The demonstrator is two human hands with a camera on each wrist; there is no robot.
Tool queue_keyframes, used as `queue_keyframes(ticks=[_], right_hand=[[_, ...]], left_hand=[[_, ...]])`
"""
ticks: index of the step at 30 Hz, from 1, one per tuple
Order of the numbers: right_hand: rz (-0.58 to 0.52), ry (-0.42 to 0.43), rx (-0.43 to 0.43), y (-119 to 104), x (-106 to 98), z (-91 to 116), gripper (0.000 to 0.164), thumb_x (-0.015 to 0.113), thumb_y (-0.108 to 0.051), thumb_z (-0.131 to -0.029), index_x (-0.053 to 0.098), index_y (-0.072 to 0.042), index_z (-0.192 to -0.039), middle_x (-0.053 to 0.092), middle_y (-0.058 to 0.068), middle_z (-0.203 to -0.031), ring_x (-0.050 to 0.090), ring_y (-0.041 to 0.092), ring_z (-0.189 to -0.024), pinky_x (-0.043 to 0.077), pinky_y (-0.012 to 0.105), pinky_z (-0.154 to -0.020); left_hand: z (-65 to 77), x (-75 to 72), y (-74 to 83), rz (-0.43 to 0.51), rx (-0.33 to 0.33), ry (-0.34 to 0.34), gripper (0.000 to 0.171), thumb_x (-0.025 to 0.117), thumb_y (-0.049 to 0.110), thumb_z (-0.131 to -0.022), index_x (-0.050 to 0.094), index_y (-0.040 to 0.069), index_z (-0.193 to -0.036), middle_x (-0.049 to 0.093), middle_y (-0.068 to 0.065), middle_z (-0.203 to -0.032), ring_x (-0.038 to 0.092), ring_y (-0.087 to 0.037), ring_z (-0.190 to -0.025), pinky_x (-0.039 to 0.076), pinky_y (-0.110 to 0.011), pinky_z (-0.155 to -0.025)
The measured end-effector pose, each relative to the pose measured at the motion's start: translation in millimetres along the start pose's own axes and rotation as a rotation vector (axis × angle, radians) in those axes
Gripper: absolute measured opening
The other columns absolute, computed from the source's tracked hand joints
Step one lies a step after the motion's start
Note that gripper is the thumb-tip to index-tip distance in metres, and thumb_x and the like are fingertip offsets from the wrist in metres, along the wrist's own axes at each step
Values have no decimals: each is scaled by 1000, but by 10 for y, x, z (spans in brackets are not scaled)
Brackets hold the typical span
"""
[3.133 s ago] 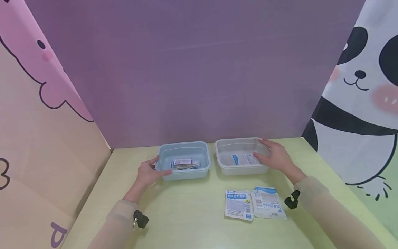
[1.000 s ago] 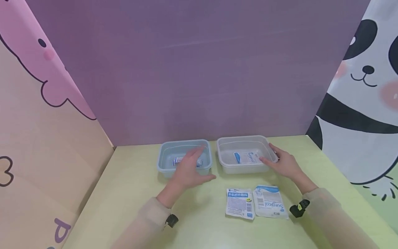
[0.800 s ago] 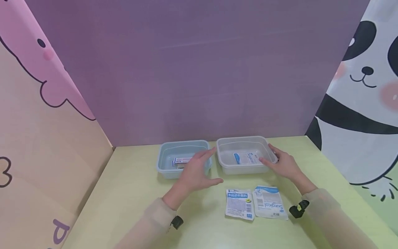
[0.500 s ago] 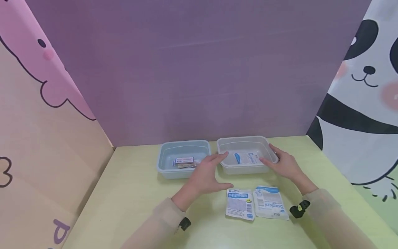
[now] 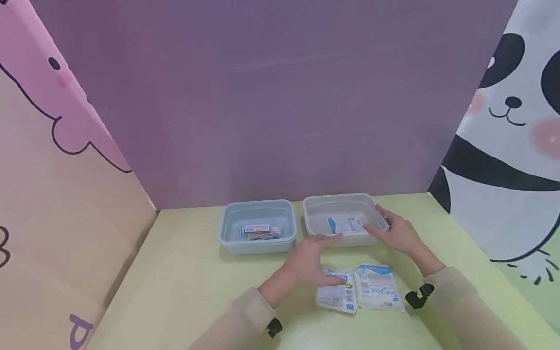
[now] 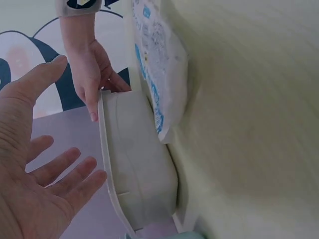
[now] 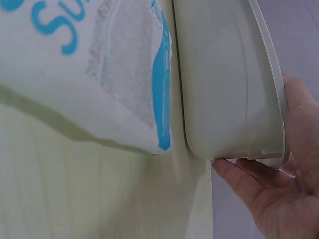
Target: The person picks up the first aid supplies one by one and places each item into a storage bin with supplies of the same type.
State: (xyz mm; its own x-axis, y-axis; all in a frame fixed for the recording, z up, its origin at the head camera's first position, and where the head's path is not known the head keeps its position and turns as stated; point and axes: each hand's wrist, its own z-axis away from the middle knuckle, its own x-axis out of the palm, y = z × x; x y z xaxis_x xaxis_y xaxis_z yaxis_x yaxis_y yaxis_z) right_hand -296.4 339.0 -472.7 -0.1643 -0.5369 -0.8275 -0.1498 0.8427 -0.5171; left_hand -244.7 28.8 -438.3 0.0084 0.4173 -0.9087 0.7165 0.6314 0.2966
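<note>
My right hand (image 5: 398, 236) grips the right end of a white plastic basin (image 5: 360, 240), thumb over the rim and fingers against the outer wall, as the right wrist view shows. A blue-and-white packet marked "Surgical" (image 5: 343, 225) lies inside that basin. My left hand (image 5: 306, 262) is open, fingers spread, above a white dressing packet (image 5: 334, 297) with blue print, and overlaps part of it in the head view. In the left wrist view nothing lies between the left fingers. A second "Surgical" packet (image 5: 378, 290) lies flat on the table beside the first.
Left of the white basin stands a light blue basin (image 5: 258, 248), holding small printed packets (image 5: 257, 228) and a bundle of thin sticks (image 5: 262, 236). Both basins stand near the back edge of the pale yellow table (image 5: 197, 282), before a purple panel (image 5: 280, 107). Printed panels flank both sides.
My left hand has left the blue basin's rim, passed over that basin and come right and nearer, over the left packet. The right hand has stayed at the white basin, which shifted slightly right.
</note>
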Motion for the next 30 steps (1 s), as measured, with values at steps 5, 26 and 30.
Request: queue_keyframes(ticks=[5, 26, 30], right_hand=[[-4, -8, 12, -21, 1, 12, 94, 60, -60, -91, 26, -2, -156, 49, 34, -144, 55, 51, -126, 52, 60, -95], [7, -18, 27, 7, -4, -7, 96, 58, -63, -91, 24, -2, -157, 44, 33, -149, 49, 53, -132, 47, 63, -100], [10, -18, 23, 9, 1, -14, 96, 58, -63, -91, 23, -2, -157, 45, 34, -148, 50, 53, -131, 48, 63, -100]], left_hand=[[33, 95, 12, 14, -2, -63, 96, 80, 65, -69, 42, 31, -150, 53, 7, -150, 54, -15, -137, 49, -32, -108], [7, 469, 122, -49, -46, -218, 94, 82, 69, -64, 49, 36, -145, 55, 11, -147, 51, -12, -135, 52, -33, -101], [13, 489, 141, -97, -38, -254, 95, 81, 71, -64, 47, 37, -146, 54, 10, -148, 52, -13, -134, 52, -32, -101]])
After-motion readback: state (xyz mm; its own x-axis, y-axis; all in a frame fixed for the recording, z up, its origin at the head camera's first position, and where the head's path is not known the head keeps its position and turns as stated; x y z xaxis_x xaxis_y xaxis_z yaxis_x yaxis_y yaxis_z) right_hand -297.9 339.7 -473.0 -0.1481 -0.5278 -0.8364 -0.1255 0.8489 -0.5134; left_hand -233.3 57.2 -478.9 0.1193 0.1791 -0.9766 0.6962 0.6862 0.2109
